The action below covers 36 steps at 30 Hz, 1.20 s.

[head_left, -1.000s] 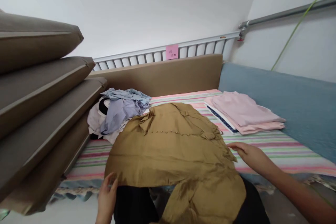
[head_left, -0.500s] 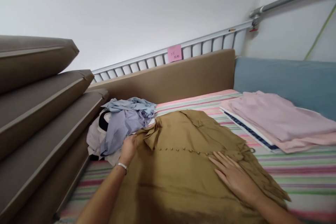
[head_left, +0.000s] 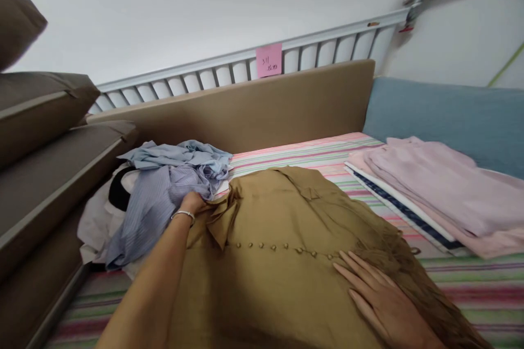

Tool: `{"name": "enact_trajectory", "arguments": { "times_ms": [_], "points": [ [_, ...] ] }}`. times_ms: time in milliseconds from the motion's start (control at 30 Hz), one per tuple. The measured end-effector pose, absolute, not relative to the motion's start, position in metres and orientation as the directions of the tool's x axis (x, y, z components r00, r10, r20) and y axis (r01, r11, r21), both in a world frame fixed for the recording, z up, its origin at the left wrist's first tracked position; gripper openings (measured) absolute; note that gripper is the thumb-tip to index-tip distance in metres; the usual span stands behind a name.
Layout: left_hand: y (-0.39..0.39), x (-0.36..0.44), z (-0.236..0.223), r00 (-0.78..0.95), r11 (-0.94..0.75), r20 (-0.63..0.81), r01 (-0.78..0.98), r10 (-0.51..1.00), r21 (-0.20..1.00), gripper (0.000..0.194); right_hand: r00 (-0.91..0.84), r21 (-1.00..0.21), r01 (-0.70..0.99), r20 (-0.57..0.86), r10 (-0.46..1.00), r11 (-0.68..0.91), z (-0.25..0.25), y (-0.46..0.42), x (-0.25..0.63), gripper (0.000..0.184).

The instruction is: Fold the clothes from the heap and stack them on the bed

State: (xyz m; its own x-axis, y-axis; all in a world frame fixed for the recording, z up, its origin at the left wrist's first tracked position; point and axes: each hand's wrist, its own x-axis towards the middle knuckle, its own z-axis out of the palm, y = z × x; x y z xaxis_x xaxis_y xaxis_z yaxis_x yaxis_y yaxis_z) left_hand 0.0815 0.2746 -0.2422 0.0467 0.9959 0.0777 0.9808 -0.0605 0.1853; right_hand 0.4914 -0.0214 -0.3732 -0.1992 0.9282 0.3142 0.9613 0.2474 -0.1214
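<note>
An olive-brown buttoned shirt [head_left: 278, 278] lies spread across the striped sheet, its row of buttons running sideways and its collar toward the left. At the collar end, my left hand [head_left: 193, 203] is closed, pinching the fabric by the collar; its fingertips are partly hidden. A thin bracelet circles that wrist. My right hand [head_left: 379, 297] rests flat on the front of the shirt beside the lower buttons, fingers stretched out.
Crumpled clothes [head_left: 164, 191] in blue, lilac and white lie at the left against stacked brown cushions [head_left: 53, 174]. Folded pink garments [head_left: 434, 185] sit at the right. Behind stand a brown padded board [head_left: 254, 120], a radiator [head_left: 184, 84] with a pink note [head_left: 269, 61], and a blue cushion [head_left: 446, 114].
The view has come closer and shifted. My left hand still grips near the collar and has moved slightly farther up. My right hand stays flat on the shirt.
</note>
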Motion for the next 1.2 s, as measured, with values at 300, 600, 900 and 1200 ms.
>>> {"name": "enact_trajectory", "arguments": {
  "times_ms": [300,600,900,1200],
  "points": [
    [0.256,0.053,-0.238,0.033,-0.057,0.367,0.997,0.930,0.053,0.042,-0.231,-0.072,0.959,0.366,0.901,0.275,-0.375,-0.021,0.492,0.050],
    [0.292,0.048,-0.260,-0.138,0.138,0.266,0.990,0.954,0.018,0.039,-0.236,-0.021,0.966,0.341,0.910,0.258,-0.375,-0.023,0.493,0.050],
    [0.316,0.058,-0.234,-0.305,0.292,0.152,0.951,0.940,0.104,0.047,-0.198,-0.082,0.969,0.307,0.931,0.233,-0.375,-0.025,0.494,0.048],
    [0.249,0.088,-0.236,-0.103,0.030,0.287,0.968,0.953,0.247,0.034,-0.229,-0.090,0.957,0.357,0.906,0.277,-0.371,-0.022,0.491,0.048]
  ]
}}
